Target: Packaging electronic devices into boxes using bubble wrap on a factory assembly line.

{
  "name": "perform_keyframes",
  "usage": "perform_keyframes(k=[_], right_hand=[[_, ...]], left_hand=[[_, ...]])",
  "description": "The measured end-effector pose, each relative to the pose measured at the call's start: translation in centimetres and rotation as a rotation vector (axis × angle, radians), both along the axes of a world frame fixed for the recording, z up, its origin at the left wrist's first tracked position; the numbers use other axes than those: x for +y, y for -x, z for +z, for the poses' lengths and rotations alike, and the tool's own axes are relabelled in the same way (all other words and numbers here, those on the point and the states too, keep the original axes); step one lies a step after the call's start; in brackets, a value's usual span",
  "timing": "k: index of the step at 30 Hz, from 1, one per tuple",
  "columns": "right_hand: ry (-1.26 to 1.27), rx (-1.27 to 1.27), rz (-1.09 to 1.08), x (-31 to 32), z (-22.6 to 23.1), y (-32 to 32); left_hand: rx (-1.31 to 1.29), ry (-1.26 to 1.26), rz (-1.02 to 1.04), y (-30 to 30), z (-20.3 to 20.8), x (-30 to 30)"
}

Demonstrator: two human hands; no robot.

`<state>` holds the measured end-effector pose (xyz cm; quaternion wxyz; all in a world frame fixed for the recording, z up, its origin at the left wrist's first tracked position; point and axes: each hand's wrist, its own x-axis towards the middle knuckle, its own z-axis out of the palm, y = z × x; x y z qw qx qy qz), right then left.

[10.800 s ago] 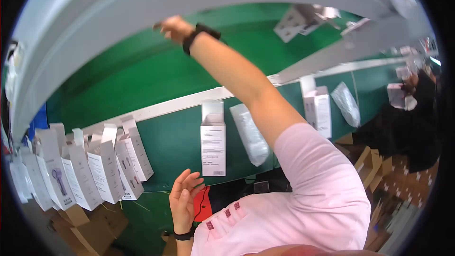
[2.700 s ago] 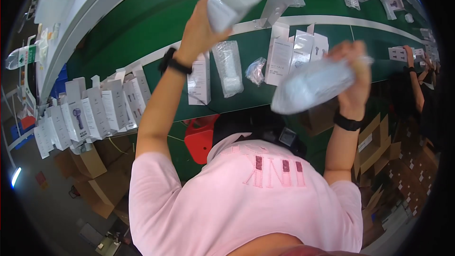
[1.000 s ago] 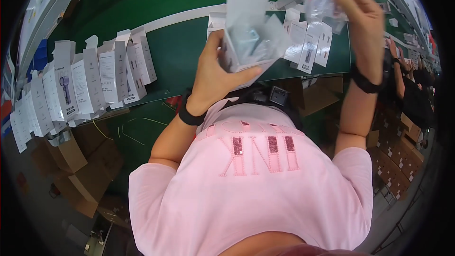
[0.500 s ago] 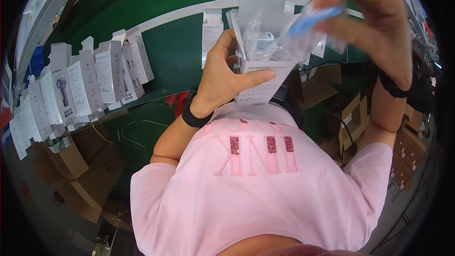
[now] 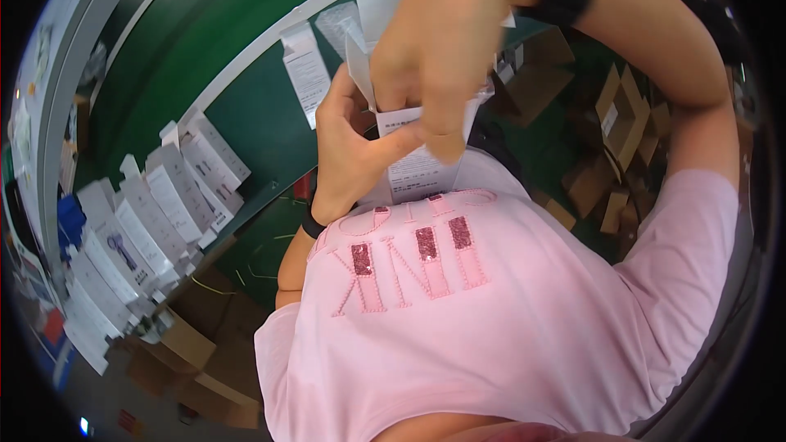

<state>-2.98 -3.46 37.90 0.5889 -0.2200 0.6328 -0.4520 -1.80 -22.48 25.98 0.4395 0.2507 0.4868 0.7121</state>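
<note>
My left hand [image 5: 348, 147] is wrapped round a white carton [image 5: 417, 172], its thumb across the printed front and its fingers behind the side. The carton stands upright close to my chest, its top flaps raised. Over its mouth is my right hand [image 5: 450, 53], blurred by motion, with some fingers down inside and one finger outside the front. Those inside are hidden, so anything they grip cannot be seen. A bit of clear plastic wrap [image 5: 485, 94] shows at the carton's right edge.
Several open white cartons [image 5: 151, 213] stand in a row along the bench edge at left. One more white carton [image 5: 304, 74] lies beyond my left hand, beside bubble wrap [image 5: 336, 29]. Brown cardboard boxes [image 5: 618, 115] sit below the bench at right, others [image 5: 192, 344] at lower left.
My right hand has come down and left from above the carton into its mouth; the blue item in clear wrap it held is out of sight. The whole view has turned.
</note>
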Motion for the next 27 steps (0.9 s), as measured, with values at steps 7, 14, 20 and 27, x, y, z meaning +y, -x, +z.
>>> perform_keyframes(k=[7,14,20,27], right_hand=[[-0.253,0.328,-0.237,3.0,3.7,-2.1],[-0.575,0.480,-0.228,1.2,4.4,-3.7],[-0.439,-0.142,-0.148,1.6,-0.4,-2.7],[-0.489,0.718,-1.418,3.6,-1.5,-9.1]], left_hand=[[-0.097,0.119,0.062,-0.2,-0.6,0.9],[0.034,0.120,0.005,-0.9,-1.3,1.7],[0.049,0.089,-0.041,-1.2,-1.0,2.1],[-0.059,-0.119,0.393,-1.3,-1.7,1.0]])
